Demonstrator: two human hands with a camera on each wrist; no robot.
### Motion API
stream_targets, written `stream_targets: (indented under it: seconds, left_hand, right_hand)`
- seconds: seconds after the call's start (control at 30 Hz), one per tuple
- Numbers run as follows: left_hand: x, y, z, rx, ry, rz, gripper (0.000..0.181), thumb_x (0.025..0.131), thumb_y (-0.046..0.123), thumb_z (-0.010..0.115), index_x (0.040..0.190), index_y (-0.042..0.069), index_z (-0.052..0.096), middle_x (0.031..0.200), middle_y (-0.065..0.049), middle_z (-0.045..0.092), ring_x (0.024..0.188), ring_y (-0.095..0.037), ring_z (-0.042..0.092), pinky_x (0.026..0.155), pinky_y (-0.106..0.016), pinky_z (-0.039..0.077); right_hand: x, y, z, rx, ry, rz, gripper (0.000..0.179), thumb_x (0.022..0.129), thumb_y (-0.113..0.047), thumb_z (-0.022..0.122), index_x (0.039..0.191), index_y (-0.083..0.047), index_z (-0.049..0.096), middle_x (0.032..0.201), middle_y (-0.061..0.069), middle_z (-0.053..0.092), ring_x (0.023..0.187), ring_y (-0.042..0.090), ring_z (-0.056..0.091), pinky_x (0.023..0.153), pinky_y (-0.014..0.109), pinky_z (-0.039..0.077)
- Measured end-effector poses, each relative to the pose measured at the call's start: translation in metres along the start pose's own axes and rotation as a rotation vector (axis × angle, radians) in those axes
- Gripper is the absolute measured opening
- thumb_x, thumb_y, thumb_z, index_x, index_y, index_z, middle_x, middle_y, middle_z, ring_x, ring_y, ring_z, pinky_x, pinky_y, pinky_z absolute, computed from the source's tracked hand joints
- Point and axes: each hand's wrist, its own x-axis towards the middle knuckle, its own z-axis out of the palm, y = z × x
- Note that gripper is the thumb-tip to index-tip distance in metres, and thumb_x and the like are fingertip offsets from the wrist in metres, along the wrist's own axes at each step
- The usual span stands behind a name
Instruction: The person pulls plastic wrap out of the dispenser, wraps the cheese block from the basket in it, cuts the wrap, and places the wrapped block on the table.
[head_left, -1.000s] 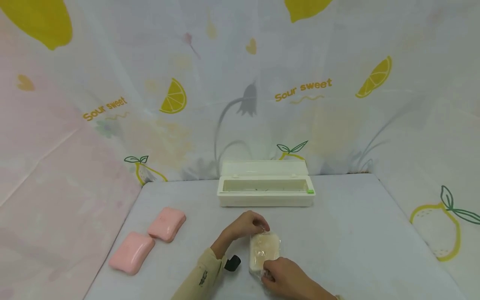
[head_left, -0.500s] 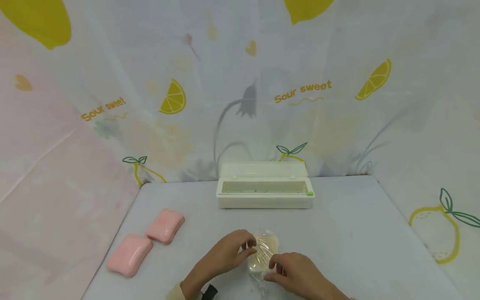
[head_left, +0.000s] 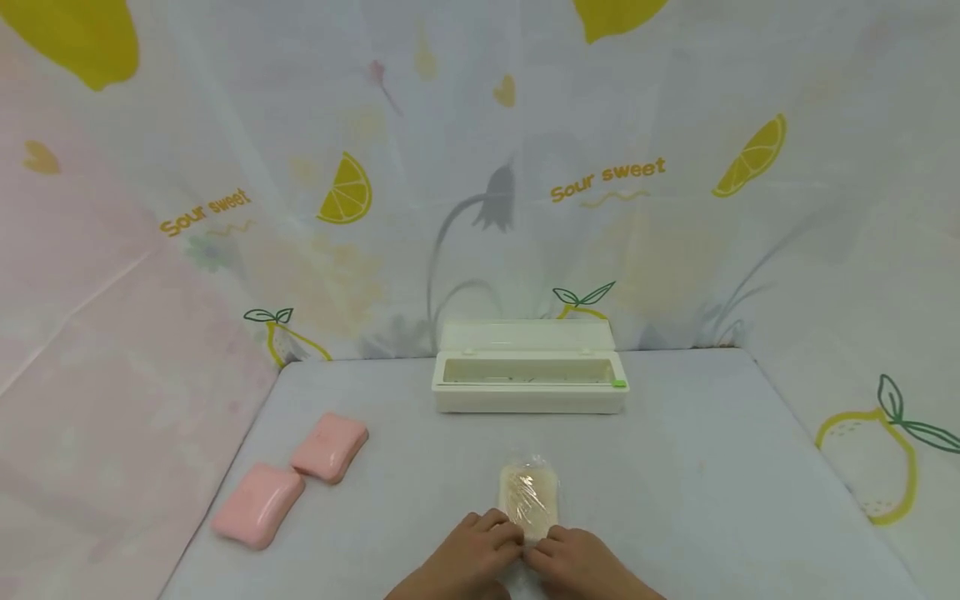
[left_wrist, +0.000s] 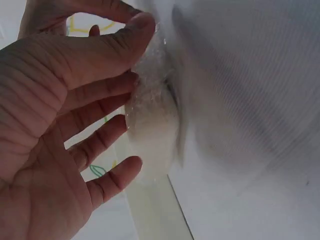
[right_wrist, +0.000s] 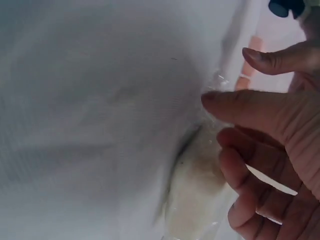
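Note:
A cream-coloured bar of soap (head_left: 530,498) lies on the table under clear, creased cling film (head_left: 534,463). My left hand (head_left: 480,550) and right hand (head_left: 573,560) meet at its near end, fingertips almost together. In the left wrist view, the left thumb (left_wrist: 137,30) presses on the bunched film (left_wrist: 150,62), while the other fingers spread along the bar's side. Seen from the right wrist, the right thumb (right_wrist: 217,102) lies on the gathered film, with the fingers curled beside the wrapped bar (right_wrist: 192,197). The hands hide the film's near end in the head view.
Behind the bar stands a long white box (head_left: 530,402) with its lid (head_left: 527,335) raised and a green tab (head_left: 618,383) at its right. Two pink, soap-shaped pieces (head_left: 258,506) lie near the table's left edge. A printed curtain surrounds the table (head_left: 712,467).
The left hand has come from the bar's far end down to its near end, beside the right hand. Film now lies creased over the bar's top, and both hands grip its near end.

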Motion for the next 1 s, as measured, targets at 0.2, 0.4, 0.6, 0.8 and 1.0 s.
stream_targets:
  seconds: [0.2,0.4,0.6,0.8,1.0]
  left_hand:
    - [0.004,0.011,0.017,0.234,0.076,-0.040,0.036,0.071,0.044,0.078,0.098,0.023,0.071,0.105,0.010,0.055,0.098,-0.010,0.050,0.066,-0.020,0.037]
    - [0.005,0.014,0.027,0.269,0.149,-0.072,0.014,0.083,0.031,0.068,0.093,0.023,0.072,0.098,0.011,0.055,0.093,-0.008,0.050,0.069,-0.022,0.039]
    - [-0.001,0.014,0.026,0.164,0.146,-0.117,0.034,0.080,0.049,0.072,0.094,0.018,0.070,0.104,0.008,0.059,0.101,-0.010,0.054,0.077,-0.024,0.047]
    - [-0.004,0.013,0.019,0.006,0.155,-0.143,0.049,0.079,0.053,0.072,0.105,0.012,0.062,0.109,0.004,0.060,0.103,-0.011,0.058,0.085,-0.023,0.048]
    - [-0.001,0.014,0.012,-0.092,0.200,-0.260,0.034,0.076,0.003,0.071,0.107,0.008,0.061,0.104,0.001,0.062,0.093,-0.011,0.061,0.073,-0.020,0.049]
  right_hand:
    - [0.000,-0.007,0.012,-0.137,-0.008,0.040,0.023,0.074,-0.037,0.073,0.069,-0.021,0.057,0.066,-0.012,0.043,0.057,0.003,0.022,0.048,0.015,0.008]
    - [-0.001,-0.008,0.016,-0.055,-0.039,0.093,0.025,0.074,-0.034,0.079,0.072,-0.019,0.058,0.072,-0.011,0.043,0.058,0.001,0.027,0.046,0.012,0.014]
    - [-0.004,-0.008,0.014,0.036,-0.066,0.204,0.043,0.066,-0.030,0.086,0.095,-0.013,0.059,0.085,-0.008,0.047,0.062,-0.001,0.035,0.045,0.010,0.024]
    - [-0.004,-0.007,0.008,0.088,-0.011,0.270,0.039,0.067,-0.019,0.087,0.101,-0.015,0.067,0.092,-0.006,0.052,0.065,-0.001,0.040,0.050,0.007,0.031]
    - [-0.004,-0.006,0.009,0.083,0.116,0.274,0.024,0.074,-0.015,0.078,0.092,-0.019,0.063,0.098,-0.004,0.056,0.069,0.005,0.048,0.051,0.009,0.037]
